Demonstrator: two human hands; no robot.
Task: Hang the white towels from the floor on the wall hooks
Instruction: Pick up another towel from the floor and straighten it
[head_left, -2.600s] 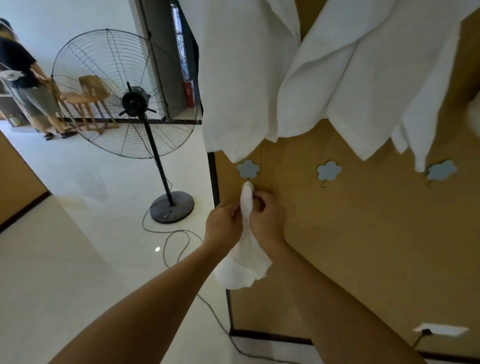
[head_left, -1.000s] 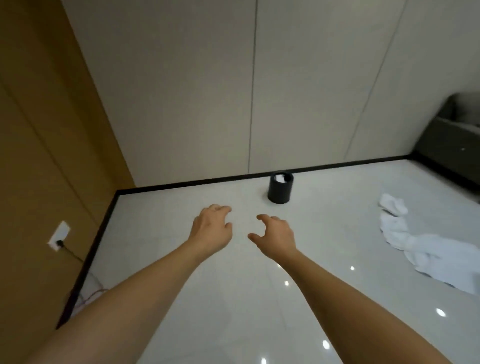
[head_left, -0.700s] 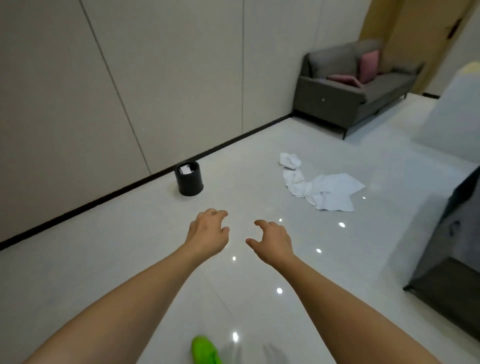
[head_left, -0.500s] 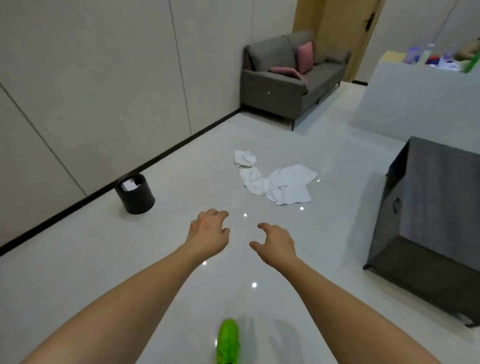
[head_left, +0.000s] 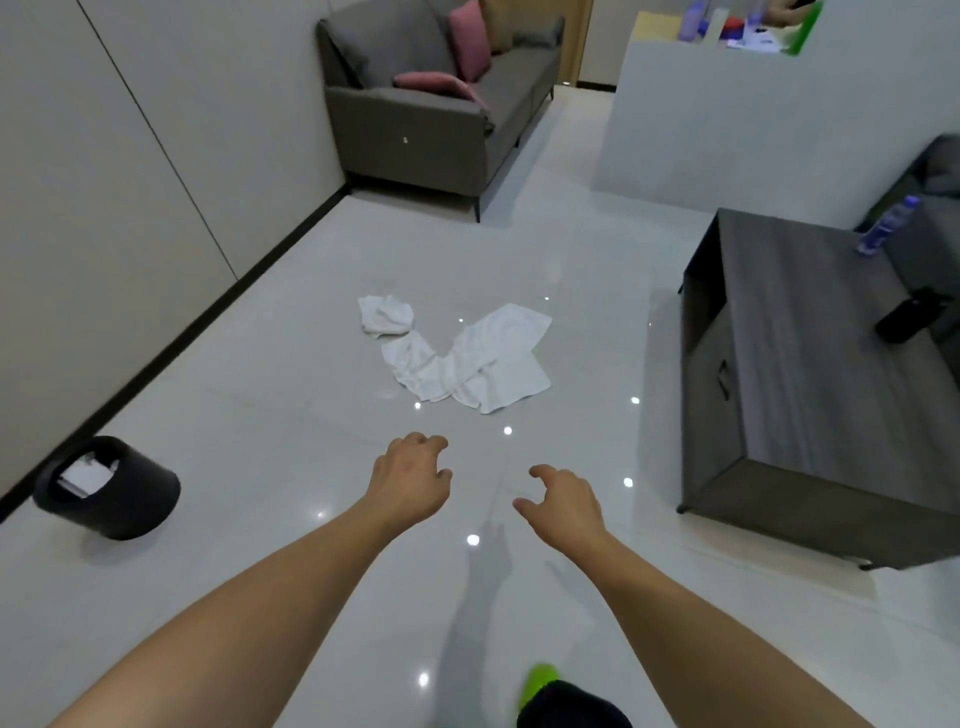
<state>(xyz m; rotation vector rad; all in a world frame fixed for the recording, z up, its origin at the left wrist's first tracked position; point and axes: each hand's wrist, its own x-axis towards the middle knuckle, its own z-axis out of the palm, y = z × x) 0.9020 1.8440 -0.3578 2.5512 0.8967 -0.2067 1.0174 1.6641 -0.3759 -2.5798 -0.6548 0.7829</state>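
The white towels (head_left: 467, 358) lie crumpled on the floor (head_left: 260, 415), a small bunched one just beside a larger spread-out heap, touching or nearly so. No writing or label can be read on them.

Nearer the camera than the towels, and well apart from them, both hands hang over the floor. The left hand (head_left: 410, 480) has its fingers (head_left: 428, 441) loosely curled and holds nothing. The right hand (head_left: 563, 506) is likewise empty, its fingers loosely bent with the thumb spread.

Left of the towels, near the wall's dark baseboard, stands a black bin (head_left: 109, 488) with white paper inside. Beyond the towels, against the wall, is a grey sofa (head_left: 431, 104) with pink cushions (head_left: 467, 39). Right of the towels stands a dark grey wooden table (head_left: 795, 374); a plastic bottle (head_left: 883, 226) with a blue label, too blurred to read, stands at its far side, and a dark object (head_left: 906, 322) lies on its top. Past it is a white counter (head_left: 779, 119) carrying small items. A green shoe (head_left: 537, 680) shows at the bottom edge.

The floor is glossy pale tile dotted with reflected lights; the walls are plain beige panels.
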